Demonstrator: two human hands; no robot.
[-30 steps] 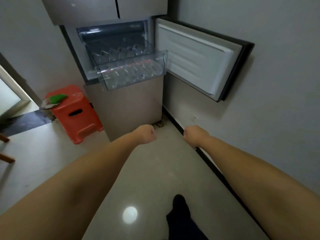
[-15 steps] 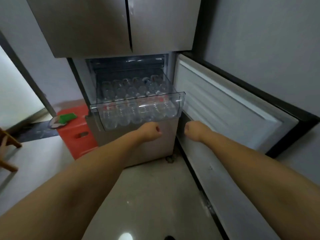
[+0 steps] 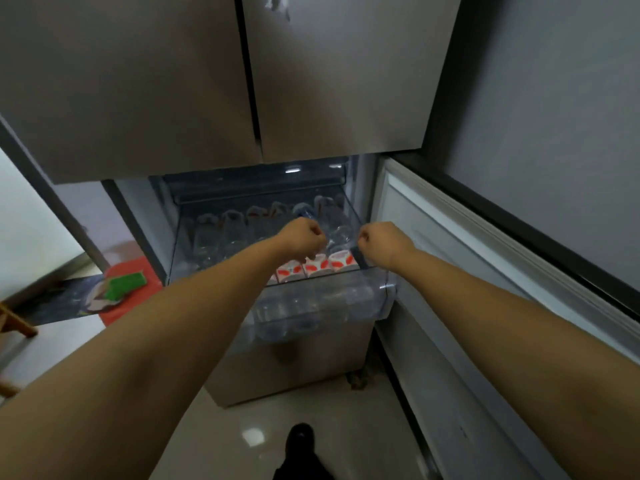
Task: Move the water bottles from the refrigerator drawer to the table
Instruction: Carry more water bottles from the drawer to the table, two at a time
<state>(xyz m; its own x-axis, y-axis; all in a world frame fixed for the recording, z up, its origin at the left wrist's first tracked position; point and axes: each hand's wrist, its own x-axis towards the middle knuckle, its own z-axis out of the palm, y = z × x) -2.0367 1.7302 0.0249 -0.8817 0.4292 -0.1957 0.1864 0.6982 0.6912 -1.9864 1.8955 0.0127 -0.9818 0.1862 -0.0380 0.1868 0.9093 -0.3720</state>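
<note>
left hand (image 3: 304,239): my fingers curled in a fist, holding nothing
right hand (image 3: 379,242): same deal
drawer (image 3: 379,299): pulled out, full of water bottles (image 3: 332,268)

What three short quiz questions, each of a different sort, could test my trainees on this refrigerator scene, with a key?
1. True or false: the clear plastic refrigerator drawer is pulled out.
2. Multiple choice: the left hand and right hand are A) flat on the drawer, B) curled into fists holding nothing, C) each gripping a bottle.
3. Fill in: the clear plastic water bottles lie in the drawer; the labels near the front are white and ____.

Key: 1 true; 2 B; 3 red.
</note>
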